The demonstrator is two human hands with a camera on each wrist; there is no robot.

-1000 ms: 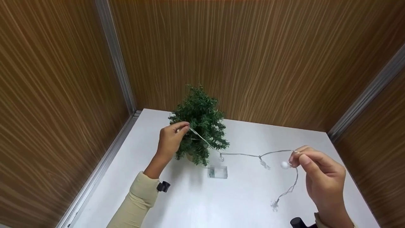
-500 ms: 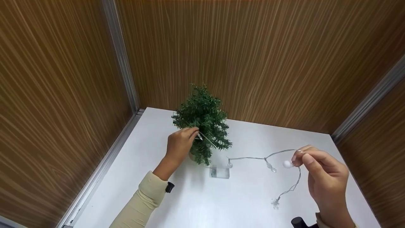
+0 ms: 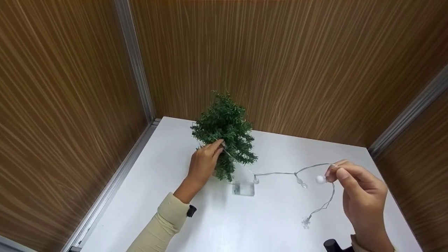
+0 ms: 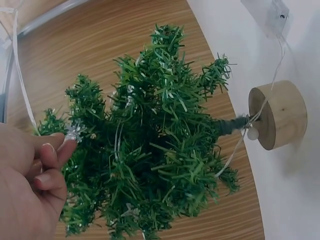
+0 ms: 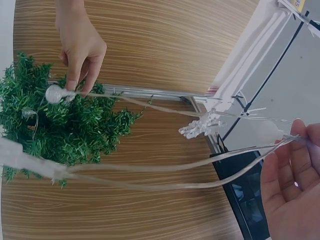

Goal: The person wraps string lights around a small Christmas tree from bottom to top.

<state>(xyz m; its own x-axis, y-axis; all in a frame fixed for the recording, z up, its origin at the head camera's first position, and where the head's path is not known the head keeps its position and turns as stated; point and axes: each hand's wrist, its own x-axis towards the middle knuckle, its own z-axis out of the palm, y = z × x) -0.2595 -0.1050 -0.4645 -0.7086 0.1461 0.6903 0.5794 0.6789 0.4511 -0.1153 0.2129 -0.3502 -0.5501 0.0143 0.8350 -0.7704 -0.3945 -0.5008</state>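
Left hand is pinching a snowflake light at the near side of the artificial Christmas tree; right hand, fingertips together, is pinching the light string to the right.

A person wears a pale khaki left sleeve, its cloth creased along the forearm and finished with a broad, smoother cuff short of the bare left hand. A small black fitting juts from the cuff's side. Below the bare right hand, a darker tan sleeve edge adjoins a stubby black cylinder with a rounded end.
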